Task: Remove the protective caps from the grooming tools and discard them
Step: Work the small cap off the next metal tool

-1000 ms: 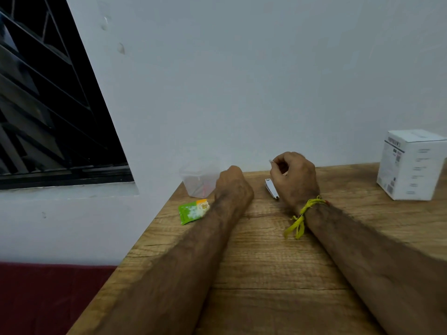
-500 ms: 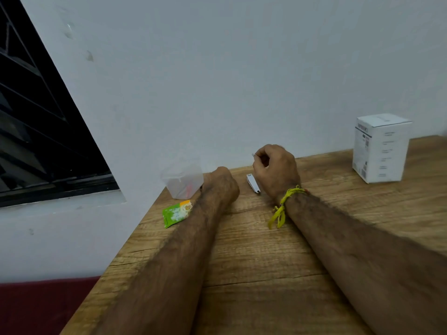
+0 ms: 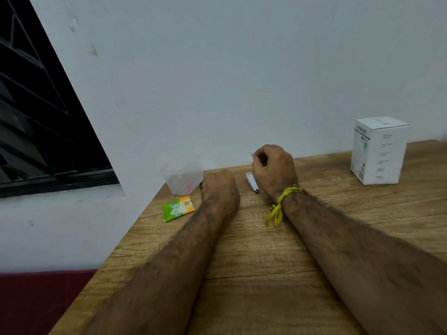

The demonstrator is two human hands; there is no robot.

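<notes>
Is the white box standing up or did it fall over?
Standing up. The white box sits flat on the wooden table, top face upward.

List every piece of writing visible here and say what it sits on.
No text can be read.
White box: dark header print, a code patch and rows of small lines, all too blurred.
Green and orange sachet: a pale logo and picture, lettering too small.
Clear container: no label visible.

My view: two bare hairy forearms, no sleeves. Yellow thread bracelet (image 3: 281,199) knotted on my right wrist (image 3: 287,193), loose ends dangling. Left wrist (image 3: 217,197) plain.
</notes>
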